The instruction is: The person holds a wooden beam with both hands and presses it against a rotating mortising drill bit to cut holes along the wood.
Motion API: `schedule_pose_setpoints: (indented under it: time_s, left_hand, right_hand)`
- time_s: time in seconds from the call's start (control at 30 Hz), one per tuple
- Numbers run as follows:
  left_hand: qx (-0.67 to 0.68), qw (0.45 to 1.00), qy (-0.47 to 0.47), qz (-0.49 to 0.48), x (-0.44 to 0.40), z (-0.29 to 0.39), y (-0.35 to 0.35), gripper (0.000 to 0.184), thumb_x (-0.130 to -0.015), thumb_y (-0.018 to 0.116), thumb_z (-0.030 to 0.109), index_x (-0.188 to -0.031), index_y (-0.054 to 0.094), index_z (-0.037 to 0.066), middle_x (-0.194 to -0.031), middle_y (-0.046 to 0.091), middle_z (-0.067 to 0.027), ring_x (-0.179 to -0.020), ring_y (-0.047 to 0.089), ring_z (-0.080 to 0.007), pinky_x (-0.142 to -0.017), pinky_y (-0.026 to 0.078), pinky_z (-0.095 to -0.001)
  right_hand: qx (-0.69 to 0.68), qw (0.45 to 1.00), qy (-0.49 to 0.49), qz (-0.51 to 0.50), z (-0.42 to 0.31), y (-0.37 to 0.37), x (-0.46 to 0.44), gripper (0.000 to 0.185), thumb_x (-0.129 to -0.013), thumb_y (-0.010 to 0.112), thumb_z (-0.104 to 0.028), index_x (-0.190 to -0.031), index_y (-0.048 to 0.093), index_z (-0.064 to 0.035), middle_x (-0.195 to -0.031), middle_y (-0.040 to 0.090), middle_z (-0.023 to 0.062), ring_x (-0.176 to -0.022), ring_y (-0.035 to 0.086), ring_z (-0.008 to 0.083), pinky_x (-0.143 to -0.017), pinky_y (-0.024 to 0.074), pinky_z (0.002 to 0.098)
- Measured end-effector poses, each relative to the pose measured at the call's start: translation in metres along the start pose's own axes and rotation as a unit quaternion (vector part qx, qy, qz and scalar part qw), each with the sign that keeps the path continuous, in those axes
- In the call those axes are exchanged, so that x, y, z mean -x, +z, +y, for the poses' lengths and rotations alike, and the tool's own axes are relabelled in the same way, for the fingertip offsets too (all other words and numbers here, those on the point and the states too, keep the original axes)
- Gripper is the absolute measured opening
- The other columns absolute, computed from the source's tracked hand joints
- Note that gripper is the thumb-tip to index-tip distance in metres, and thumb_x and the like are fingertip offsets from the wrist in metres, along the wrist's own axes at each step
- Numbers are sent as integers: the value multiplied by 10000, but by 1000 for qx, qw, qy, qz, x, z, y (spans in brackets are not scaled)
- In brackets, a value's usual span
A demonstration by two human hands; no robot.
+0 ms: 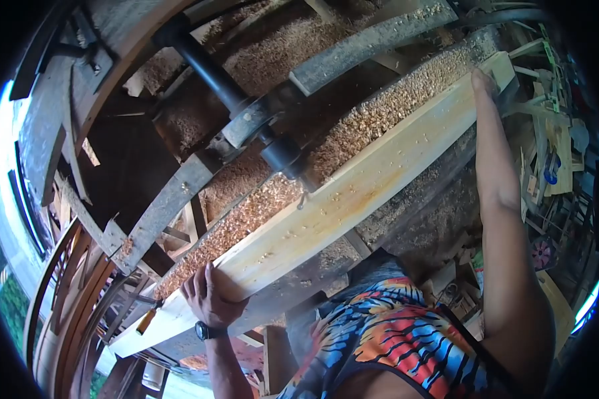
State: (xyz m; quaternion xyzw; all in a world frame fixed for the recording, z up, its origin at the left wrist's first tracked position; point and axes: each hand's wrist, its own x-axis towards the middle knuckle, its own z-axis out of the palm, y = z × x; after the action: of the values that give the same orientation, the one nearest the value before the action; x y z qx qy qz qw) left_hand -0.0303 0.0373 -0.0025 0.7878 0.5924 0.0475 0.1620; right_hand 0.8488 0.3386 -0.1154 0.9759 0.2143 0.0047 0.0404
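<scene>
**Two bare hands on one long plank, beside a dark cutter**

The left grip [209, 299] lies spread on the plank [353, 193] near one end; the right grip [486, 83] is curled on the other end, fingertips partly hidden. The plank runs between both grips, above a dusty surface [299, 282].

If the cutter [283, 156], mounted between the grips at the plank's edge, is turning, it could catch or kick the wood should either grip slip on loose chips. Fingers sliding along that edge could meet it; the watch [205, 330] behind the left grip could snag. Whether it spins, I cannot tell.

The plank is pale, flat wood with orange-brown streaks. Curly, crumbly shavings [393, 100] bank along its far edge; the cutter is dark, round and metallic-looking.
</scene>
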Motion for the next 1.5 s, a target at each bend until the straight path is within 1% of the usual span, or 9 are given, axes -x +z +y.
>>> schedule_pose_setpoints:
  time_s: [0.27, 0.57, 0.63, 0.73, 0.83, 1.2, 1.37, 1.43, 1.5]
  left_hand:
    - [64, 996, -34, 47, 12, 10, 3, 1185, -447, 1068, 368, -1485, 583, 65, -1356, 667, -192, -1214, 635, -424, -1073, 448, -594]
    - [49, 997, -54, -13, 80, 55, 16, 1090, -593, 1014, 395, -1524, 540, 82, -1414, 625, -187, -1300, 592, -407, -1139, 394, -622]
    - [31, 997, -66, -27, 111, 51, 27, 1161, -599, 1001, 394, -1582, 461, 96, -1545, 498, -224, -1442, 467, -435, -1238, 289, -688]
    - [-15, 992, -121, -23, 133, 32, 15, 1231, -575, 988, 291, -1616, 363, 91, -1628, 374, -255, -1528, 362, -481, -1259, 269, -703]
    - [-19, 988, -155, -18, 141, 20, 15, 1245, -523, 976, 230, -1595, 376, 24, -1611, 425, -263, -1513, 389, -503, -1270, 288, -666]
    - [-44, 994, -82, 50, 38, 110, 41, 1068, -624, 939, 397, -1506, 501, -15, -1385, 606, -234, -1298, 573, -449, -1155, 393, -640]
    - [-2, 994, -86, 66, 7, 152, 60, 1133, -605, 964, 383, -1550, 463, 9, -1426, 568, -228, -1328, 543, -460, -1175, 385, -652]
    - [12, 995, -78, 66, -6, 170, 62, 1236, -529, 1019, 365, -1556, 447, -16, -1454, 541, -268, -1326, 524, -500, -1142, 412, -659]
    - [50, 991, -95, 77, -9, 186, 74, 1345, -547, 1038, 419, -1623, 353, -8, -1536, 470, -281, -1379, 485, -519, -1165, 405, -655]
  right_hand:
    - [-1, 999, -38, -32, -6, -20, 33, 983, -927, 595, -725, -1615, 502, -30, -1672, 496, 219, -1541, 473, 406, -1276, 351, 508]
    - [-76, 997, 25, 6, 129, 5, 21, 1022, -798, 794, -733, -1423, 672, 67, -1513, 635, 274, -1405, 617, 384, -1193, 488, 434]
    - [-154, 987, 21, -37, 151, 10, 4, 1009, -783, 833, -701, -1410, 676, 74, -1488, 657, 265, -1365, 649, 376, -1176, 509, 432]
    - [-69, 998, -4, -8, 154, 6, -28, 985, -818, 802, -688, -1451, 653, 52, -1501, 657, 240, -1361, 651, 382, -1173, 508, 441]
    - [-43, 999, -15, -6, 157, 12, -73, 982, -834, 766, -702, -1494, 633, 12, -1526, 641, 233, -1377, 638, 386, -1175, 500, 449]
    - [8, 999, -39, -26, 125, -29, -140, 886, -989, 517, -730, -1565, 583, -61, -1583, 577, 253, -1457, 553, 425, -1223, 420, 516]
    - [42, 978, -201, 39, 93, -44, -90, 847, -1071, 394, -735, -1597, 559, -92, -1608, 548, 264, -1489, 516, 443, -1243, 385, 548]
    - [20, 898, -396, 192, 106, -7, -70, 731, -1108, 423, -622, -1581, 578, -87, -1636, 516, 263, -1520, 486, 419, -1270, 349, 544]
    - [-110, 826, -539, 121, 98, -22, 27, 660, -1121, 456, -539, -1576, 584, -79, -1656, 501, 245, -1549, 440, 434, -1287, 316, 551]
